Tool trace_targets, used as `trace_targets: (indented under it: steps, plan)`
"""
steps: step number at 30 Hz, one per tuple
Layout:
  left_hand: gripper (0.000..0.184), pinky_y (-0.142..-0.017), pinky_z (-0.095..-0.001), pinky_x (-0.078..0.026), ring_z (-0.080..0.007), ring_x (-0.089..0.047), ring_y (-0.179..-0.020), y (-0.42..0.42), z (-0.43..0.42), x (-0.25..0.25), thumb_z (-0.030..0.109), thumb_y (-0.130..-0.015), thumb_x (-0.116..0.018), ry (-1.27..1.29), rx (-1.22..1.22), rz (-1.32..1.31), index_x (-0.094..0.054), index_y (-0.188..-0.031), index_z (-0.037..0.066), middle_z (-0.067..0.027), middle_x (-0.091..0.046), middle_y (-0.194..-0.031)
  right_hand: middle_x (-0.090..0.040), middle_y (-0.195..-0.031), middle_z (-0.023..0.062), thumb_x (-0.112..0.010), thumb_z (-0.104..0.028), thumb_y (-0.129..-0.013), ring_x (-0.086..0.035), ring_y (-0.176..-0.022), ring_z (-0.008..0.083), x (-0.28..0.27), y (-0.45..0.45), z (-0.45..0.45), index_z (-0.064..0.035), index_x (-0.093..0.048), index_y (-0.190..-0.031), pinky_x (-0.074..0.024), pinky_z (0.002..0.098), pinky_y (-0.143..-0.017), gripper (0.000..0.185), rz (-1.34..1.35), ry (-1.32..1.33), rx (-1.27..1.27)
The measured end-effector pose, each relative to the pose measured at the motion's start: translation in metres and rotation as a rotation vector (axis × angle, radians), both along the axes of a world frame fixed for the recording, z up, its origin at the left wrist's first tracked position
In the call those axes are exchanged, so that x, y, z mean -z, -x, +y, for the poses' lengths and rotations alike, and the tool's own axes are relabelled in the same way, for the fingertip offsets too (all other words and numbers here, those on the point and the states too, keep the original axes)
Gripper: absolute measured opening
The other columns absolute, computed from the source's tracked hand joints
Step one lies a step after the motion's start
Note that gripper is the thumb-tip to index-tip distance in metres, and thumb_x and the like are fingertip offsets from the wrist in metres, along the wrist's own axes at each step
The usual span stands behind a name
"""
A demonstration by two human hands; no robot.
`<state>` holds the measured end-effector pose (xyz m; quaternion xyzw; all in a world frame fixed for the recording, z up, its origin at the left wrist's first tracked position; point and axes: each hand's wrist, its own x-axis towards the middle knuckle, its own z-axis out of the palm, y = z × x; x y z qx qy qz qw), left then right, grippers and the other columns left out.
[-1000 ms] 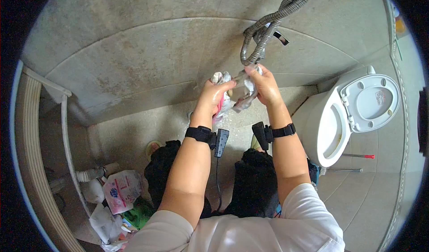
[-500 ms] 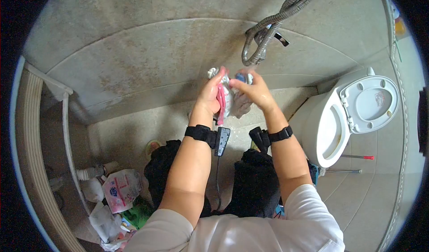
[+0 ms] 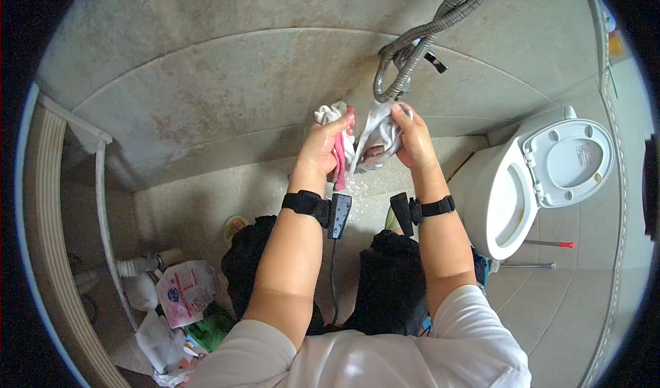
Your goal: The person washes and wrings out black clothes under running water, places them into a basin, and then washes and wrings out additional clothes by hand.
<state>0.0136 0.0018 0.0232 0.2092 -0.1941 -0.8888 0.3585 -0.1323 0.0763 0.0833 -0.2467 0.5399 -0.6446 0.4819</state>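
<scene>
Under the wall tap (image 3: pixel 403 85), a wet white cloth (image 3: pixel 379 140) with a pink edge is stretched between my hands. I cannot make out whether it is a garment. My left hand (image 3: pixel 322 147) is closed round its bunched left part, where a pink strip hangs down by the palm. With the thumb on top, my right hand (image 3: pixel 415 139) grips the right side of the cloth. Water runs from the tap onto the cloth, and drops splash on the floor below. Both wrists wear black straps with small black devices.
A coiled metal shower hose (image 3: pixel 430 27) loops over the tap. To the right stands a white toilet (image 3: pixel 512 202) with its lid raised. A pink and white bag (image 3: pixel 185 293) and other plastic bags lie at lower left beside a white pipe (image 3: pixel 106 202).
My right hand has moved slightly right and turned, spreading the cloth wider under the water. My left hand keeps its hold nearly in place.
</scene>
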Motion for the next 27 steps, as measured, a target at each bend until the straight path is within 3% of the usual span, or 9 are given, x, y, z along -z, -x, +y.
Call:
trace_targets:
  steps: [3,5,7,11,13,16,23,25,27]
  plan:
    - [0.024,-0.066,-0.0293,-0.048,-0.016,-0.06,-0.075,-0.001,0.004,-0.009,0.008,-0.075,-0.073,0.001,0.069,-0.104,-0.062,-0.095,0.003,-0.0056,-0.063,-0.085,-0.059,-0.093,0.0053,-0.052,-0.011,-0.09,-0.058,-0.082,0.014,0.006,0.003,-0.004,-0.0013,-0.053,-0.104,-0.0477,0.0279,-0.074,0.017,0.211,-0.047,-0.043]
    - [0.023,-0.06,-0.0286,-0.048,-0.0141,-0.058,-0.065,0.012,0.01,-0.005,0.011,-0.077,-0.072,0.045,0.04,-0.106,-0.063,-0.096,0.004,-0.0031,-0.061,-0.077,-0.059,-0.097,0.0056,-0.055,-0.013,-0.088,-0.055,-0.081,0.0116,0.01,-0.002,-0.007,-0.0009,-0.054,-0.102,-0.0458,0.0266,-0.073,0.018,0.351,-0.078,-0.076]
    - [0.02,-0.06,-0.0314,-0.048,-0.0162,-0.059,-0.064,0.011,0.015,-0.009,0.013,-0.077,-0.072,0.02,0.026,-0.061,-0.063,-0.093,0.005,-0.0039,-0.061,-0.077,-0.059,-0.083,0.0018,-0.06,-0.018,-0.084,-0.053,-0.072,0.0105,0.009,-0.01,-0.009,-0.0021,-0.056,-0.103,-0.0446,0.0258,-0.065,0.025,0.642,-0.079,-0.005]
    - [0.017,-0.061,-0.0343,-0.049,-0.0186,-0.059,-0.066,0.01,0.008,0.002,0.02,-0.081,-0.069,0.015,0.054,-0.209,-0.061,-0.087,0.006,-0.0039,-0.061,-0.077,-0.06,-0.071,0.0063,-0.061,-0.019,-0.081,-0.055,-0.065,0.0107,0.007,-0.018,-0.006,-0.0009,-0.062,-0.095,-0.0454,0.0268,-0.059,0.023,0.794,-0.206,0.004]
    - [0.016,-0.06,-0.0328,-0.048,-0.017,-0.058,-0.067,0.018,0.011,-0.003,0.02,-0.083,-0.066,-0.087,-0.02,-0.186,-0.06,-0.089,0.006,-0.0047,-0.06,-0.078,-0.062,-0.067,0.0138,-0.063,-0.029,-0.081,-0.059,-0.06,0.0229,0.008,-0.037,-0.004,-0.001,-0.064,-0.085,-0.0479,0.0335,-0.061,0.029,1.022,-0.119,0.03]
    - [0.017,-0.057,-0.032,-0.047,-0.0161,-0.058,-0.069,0.022,0.021,-0.003,0.02,-0.086,-0.06,-0.239,-0.104,-0.047,-0.058,-0.092,0.005,-0.0064,-0.06,-0.082,-0.061,-0.08,0.0257,-0.057,-0.04,-0.083,-0.06,-0.077,0.0433,0.004,-0.068,-0.007,-0.0012,-0.065,-0.084,-0.0474,0.0452,-0.067,0.04,1.27,-0.111,0.002]
    - [0.033,-0.053,-0.0333,-0.045,-0.0174,-0.056,-0.064,0.033,0.019,0.016,0.041,-0.088,-0.054,-0.104,0.1,-0.172,-0.058,-0.088,0.008,-0.0059,-0.059,-0.078,-0.061,-0.083,0.0274,-0.049,-0.039,-0.087,-0.058,-0.079,0.0454,0.03,-0.013,-0.039,-0.002,-0.065,-0.087,-0.047,0.048,-0.07,0.04,1.323,-0.467,0.014]
    - [0.042,-0.055,-0.0345,-0.047,-0.0188,-0.058,-0.069,0.022,0.012,0.008,0.051,-0.087,-0.053,-0.004,0.163,-0.274,-0.059,-0.089,0.009,-0.0067,-0.061,-0.082,-0.064,-0.078,0.0244,-0.054,-0.04,-0.086,-0.063,-0.07,0.039,0.015,-0.015,-0.03,0.0018,-0.064,-0.084,-0.0489,0.0439,-0.064,0.043,1.346,-0.328,-0.042]
    - [0.045,-0.052,-0.0304,-0.042,-0.0152,-0.05,-0.056,0.008,0.008,-0.017,0.056,-0.084,-0.053,-0.274,0.131,-0.197,-0.055,-0.075,0.012,-0.0017,-0.052,-0.068,-0.065,-0.071,0.0168,-0.061,-0.039,-0.082,-0.064,-0.063,0.0248,0.012,-0.013,-0.023,0.0045,-0.061,-0.086,-0.0491,0.0367,-0.058,0.044,0.866,-0.403,-0.125]
